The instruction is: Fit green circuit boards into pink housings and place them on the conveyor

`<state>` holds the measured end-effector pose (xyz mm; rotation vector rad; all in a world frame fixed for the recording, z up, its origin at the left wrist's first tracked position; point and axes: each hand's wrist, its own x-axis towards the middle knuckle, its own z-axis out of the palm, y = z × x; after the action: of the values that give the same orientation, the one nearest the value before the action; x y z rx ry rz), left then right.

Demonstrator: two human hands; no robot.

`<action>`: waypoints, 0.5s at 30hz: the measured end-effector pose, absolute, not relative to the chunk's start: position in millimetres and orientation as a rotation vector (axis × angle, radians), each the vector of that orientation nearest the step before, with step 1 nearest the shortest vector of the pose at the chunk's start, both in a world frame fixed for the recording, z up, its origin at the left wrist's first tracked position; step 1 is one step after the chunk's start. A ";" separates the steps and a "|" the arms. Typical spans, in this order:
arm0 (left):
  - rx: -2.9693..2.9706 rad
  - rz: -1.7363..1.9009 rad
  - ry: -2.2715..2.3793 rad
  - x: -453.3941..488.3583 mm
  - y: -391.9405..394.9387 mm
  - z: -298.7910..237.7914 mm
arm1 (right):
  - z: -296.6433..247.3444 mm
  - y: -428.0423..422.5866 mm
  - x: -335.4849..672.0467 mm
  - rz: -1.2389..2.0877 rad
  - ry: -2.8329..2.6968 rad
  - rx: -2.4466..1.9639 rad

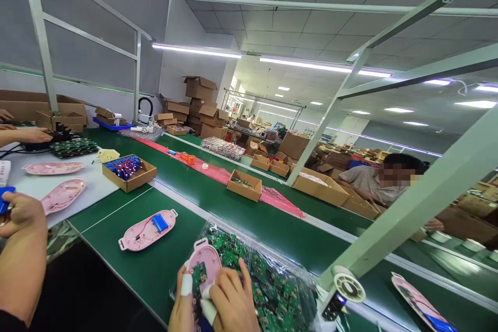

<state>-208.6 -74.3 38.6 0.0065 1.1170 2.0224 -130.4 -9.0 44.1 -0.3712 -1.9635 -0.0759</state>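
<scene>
Your left hand and right hand are both clenched on a pink shell at the bottom center of the frame. The left hand grips it from the side, with a white finger cot on one finger, and the right hand curls over its lower end, with a second finger cot showing under it. A green board sits against the shell's lower part, by your left fingers; you can't tell from this view how it is seated.

Under your hands and to the right, a clear bag of boards lies on the green bench. Just left of your hands, a pink shell with a blue battery lies on the same bench. Farther up, left of center, is a box of blue and red wired parts. A box of small boards sits on a pink sheet near the center.

At the lower left, a co-worker's hand holds a blue item beside another pink shell. A second co-worker's hand is at the far left, near a stack of boards. Another co-worker sits at the right, across the bench.
</scene>
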 end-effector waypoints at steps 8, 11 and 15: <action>-0.238 2.001 0.849 -260.5 -31.6 69.3 | 18.6 43.9 -120.9 1.849 -1.670 -0.595; -0.195 2.037 0.831 -282.7 -27.3 59.4 | 31.1 64.3 -131.8 2.125 -1.336 -0.684; -0.347 2.085 0.938 -322.8 -45.3 26.7 | 61.9 132.7 -117.1 1.879 -1.215 -0.926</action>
<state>-322.8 -45.3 26.7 -0.3466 0.9382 2.0848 -117.1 132.7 61.9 -0.9263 -1.2150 1.8791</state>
